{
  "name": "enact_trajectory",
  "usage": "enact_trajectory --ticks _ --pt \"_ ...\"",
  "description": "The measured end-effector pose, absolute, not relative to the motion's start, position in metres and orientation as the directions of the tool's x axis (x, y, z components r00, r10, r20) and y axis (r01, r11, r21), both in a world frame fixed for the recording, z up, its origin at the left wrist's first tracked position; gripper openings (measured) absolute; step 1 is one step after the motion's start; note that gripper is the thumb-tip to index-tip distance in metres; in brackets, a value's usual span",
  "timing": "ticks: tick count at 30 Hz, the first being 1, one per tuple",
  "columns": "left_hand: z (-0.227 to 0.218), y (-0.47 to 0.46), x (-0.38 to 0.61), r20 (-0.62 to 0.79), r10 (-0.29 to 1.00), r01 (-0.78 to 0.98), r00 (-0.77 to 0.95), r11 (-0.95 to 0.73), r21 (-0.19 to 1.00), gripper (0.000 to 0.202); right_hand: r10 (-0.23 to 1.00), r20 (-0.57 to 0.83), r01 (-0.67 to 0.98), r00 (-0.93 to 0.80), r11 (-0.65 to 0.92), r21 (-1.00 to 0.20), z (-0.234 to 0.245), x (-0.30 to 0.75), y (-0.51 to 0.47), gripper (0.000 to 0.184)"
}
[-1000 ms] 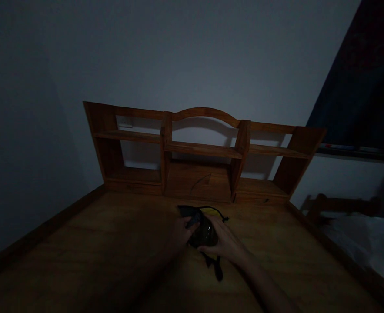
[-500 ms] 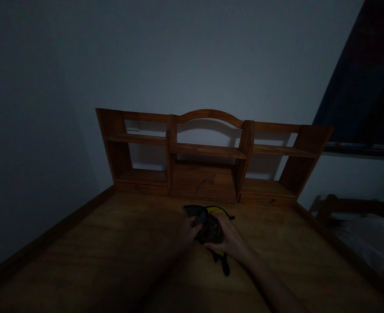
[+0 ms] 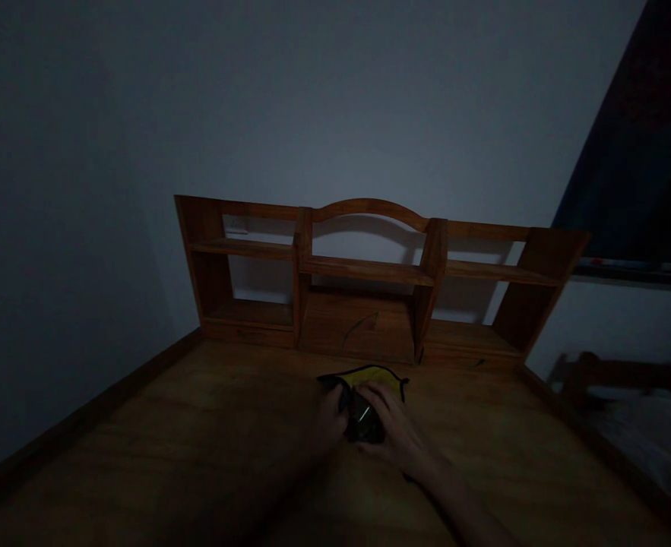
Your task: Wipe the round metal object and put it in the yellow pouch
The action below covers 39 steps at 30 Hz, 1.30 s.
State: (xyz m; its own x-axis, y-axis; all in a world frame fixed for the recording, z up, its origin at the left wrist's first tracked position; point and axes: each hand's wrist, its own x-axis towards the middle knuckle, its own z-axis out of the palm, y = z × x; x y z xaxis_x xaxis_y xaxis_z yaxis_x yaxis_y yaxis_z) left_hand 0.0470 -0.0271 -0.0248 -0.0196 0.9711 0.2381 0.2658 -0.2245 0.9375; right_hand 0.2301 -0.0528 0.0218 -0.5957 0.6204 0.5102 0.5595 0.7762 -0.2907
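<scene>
My right hand curves around a dark, shiny, rounded object, fingers over its top and thumb at its near side. It is too dark to tell what kind of object this is. On the other side, my left hand is closed on dark fabric at the object's left edge. Behind both hands spreads a yellow cloth piece with black edging, partly covered by my fingers. A short black cord end sticks out at its right corner.
All this is on a wooden desk with raised side edges. A wooden shelf unit stands along its back against the wall. To the right are a dark window or curtain and a pale bundle below. The light is dim.
The shiny object has turned between my hands and now shows a smooth face with a bright streak. More yellow cloth shows behind it. The black strap in front is now mostly hidden.
</scene>
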Motion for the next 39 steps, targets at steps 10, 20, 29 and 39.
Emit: enact_trajectory --ticks 10,20,29,39 --pt "-0.011 -0.03 0.045 0.294 0.956 0.546 -0.002 -0.245 0.801 0.019 0.629 0.538 0.459 -0.561 0.777 -0.43 0.024 0.224 -0.057 0.084" --pt "0.003 -0.036 0.046 0.262 0.965 0.682 0.035 -0.215 0.699 0.017 0.654 0.467 0.56 -0.595 0.754 -0.344 0.015 0.228 -0.054 0.09" --pt "0.002 -0.036 0.044 0.288 0.955 0.658 0.07 -0.262 0.706 0.013 0.684 0.429 0.658 -0.59 0.716 -0.235 0.015 0.231 -0.055 0.092" --pt "-0.002 -0.034 0.045 0.263 0.958 0.459 0.116 -0.286 0.841 0.035 0.666 0.55 0.67 -0.504 0.703 -0.238 0.017 0.232 -0.049 0.087"
